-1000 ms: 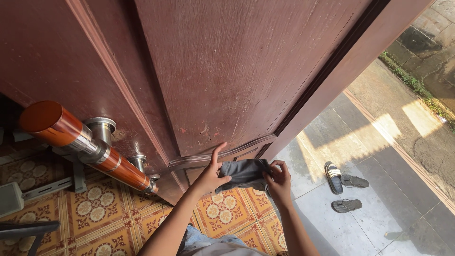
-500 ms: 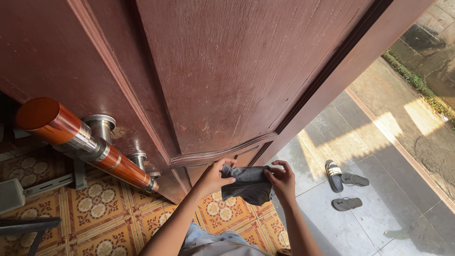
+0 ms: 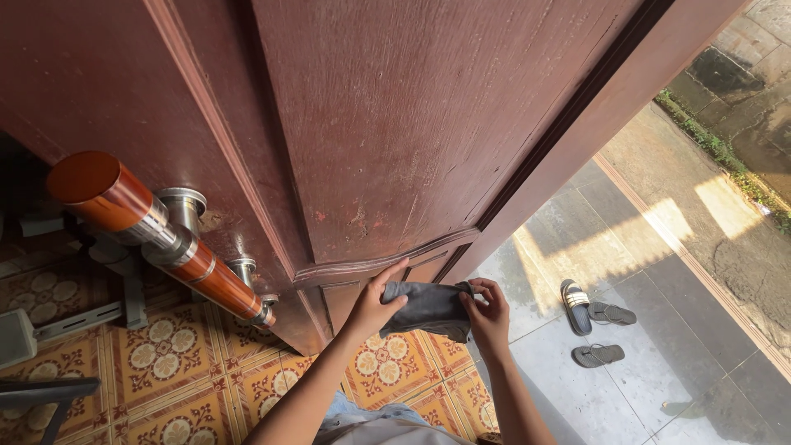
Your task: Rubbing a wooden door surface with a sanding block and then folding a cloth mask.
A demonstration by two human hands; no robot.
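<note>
Shifted little since half a second earlier, only stretched the cloth wider. Stood close before the big dark-red door (image 3: 428, 124), long orange handle (image 3: 156, 239) at left. Held the grey cloth (image 3: 428, 306) low against the panel moulding, left hand (image 3: 375, 301) and right hand (image 3: 488, 313) each pinching an end. Best kept taut and flat along the ledge. Found open room rightward past the door edge, sandals (image 3: 595, 317) well apart
</note>
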